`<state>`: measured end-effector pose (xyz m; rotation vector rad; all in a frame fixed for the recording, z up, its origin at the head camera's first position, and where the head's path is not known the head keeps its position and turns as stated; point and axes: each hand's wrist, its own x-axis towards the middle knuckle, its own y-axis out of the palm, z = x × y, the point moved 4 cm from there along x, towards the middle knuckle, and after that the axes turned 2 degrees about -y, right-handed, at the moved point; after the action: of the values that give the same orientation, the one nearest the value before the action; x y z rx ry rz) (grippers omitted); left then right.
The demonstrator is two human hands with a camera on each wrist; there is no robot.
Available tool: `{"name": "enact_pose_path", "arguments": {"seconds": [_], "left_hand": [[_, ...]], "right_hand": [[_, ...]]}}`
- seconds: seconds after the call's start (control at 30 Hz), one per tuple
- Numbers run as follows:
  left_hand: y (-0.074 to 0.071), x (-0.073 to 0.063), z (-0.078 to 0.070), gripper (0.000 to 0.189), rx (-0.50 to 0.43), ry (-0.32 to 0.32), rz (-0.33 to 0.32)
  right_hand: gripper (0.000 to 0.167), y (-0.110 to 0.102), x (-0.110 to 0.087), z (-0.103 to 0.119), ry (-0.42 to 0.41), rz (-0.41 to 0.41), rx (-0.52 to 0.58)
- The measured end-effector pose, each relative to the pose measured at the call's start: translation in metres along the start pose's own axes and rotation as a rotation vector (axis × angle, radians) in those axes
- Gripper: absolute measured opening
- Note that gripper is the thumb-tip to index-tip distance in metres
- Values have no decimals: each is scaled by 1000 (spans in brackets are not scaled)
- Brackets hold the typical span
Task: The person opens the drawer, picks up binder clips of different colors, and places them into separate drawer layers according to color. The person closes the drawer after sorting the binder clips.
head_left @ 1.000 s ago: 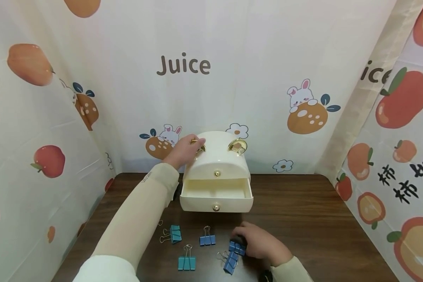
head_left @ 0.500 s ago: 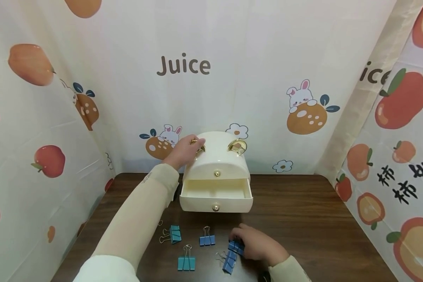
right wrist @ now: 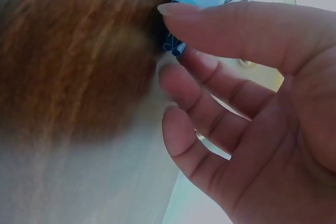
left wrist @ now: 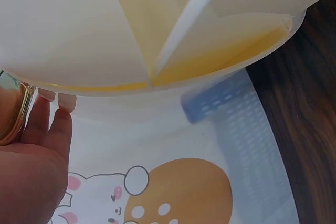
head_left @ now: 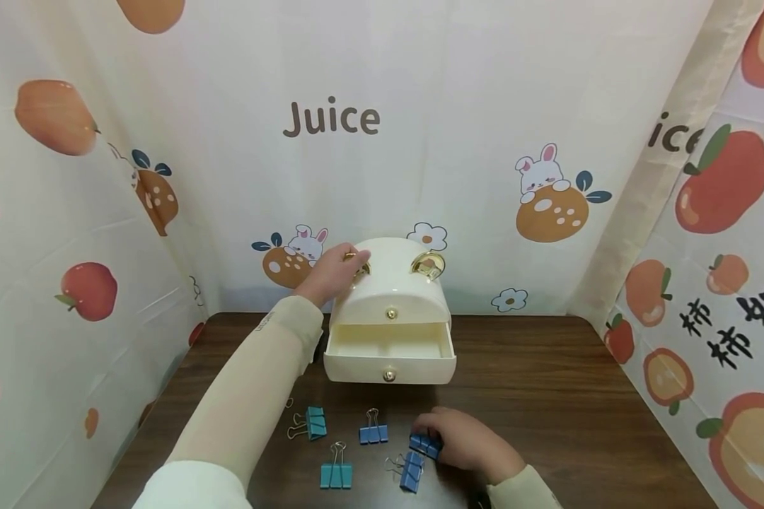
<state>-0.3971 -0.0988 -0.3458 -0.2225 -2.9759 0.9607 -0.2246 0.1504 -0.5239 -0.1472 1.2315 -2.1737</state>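
A cream box with gold ears stands at the back of the table, its lower drawer pulled out. My left hand grips its left gold ear, fingertips against the box's back in the left wrist view. At front right, my right hand pinches a blue binder clip between thumb and fingers, low over the table. Just beside it lies another blue binder clip. A third blue binder clip lies further left, near two teal binder clips.
The brown wooden table is walled by fruit-printed curtains at the back and both sides. The box's right gold ear stands uncovered. A wire loop peeks out beside the left sleeve, the rest hidden.
The right hand has shifted slightly left with the pinched blue binder clip. The blue clip beside it has slid left and turned more upright. The left hand keeps its place.
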Motion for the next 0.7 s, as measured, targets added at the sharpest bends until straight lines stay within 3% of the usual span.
{"name": "enact_pose_path", "arguments": {"seconds": [0.13, 0.43, 0.7], "left_hand": [[1, 0, 0, 44, 2, -3, 1], [0, -1, 0, 45, 7, -11, 2], [1, 1, 1, 44, 13, 6, -3]], "right_hand": [[52, 0, -3, 4, -20, 4, -24], [78, 4, -5, 9, -26, 33, -42], [66, 5, -2, 6, -61, 27, -44]]}}
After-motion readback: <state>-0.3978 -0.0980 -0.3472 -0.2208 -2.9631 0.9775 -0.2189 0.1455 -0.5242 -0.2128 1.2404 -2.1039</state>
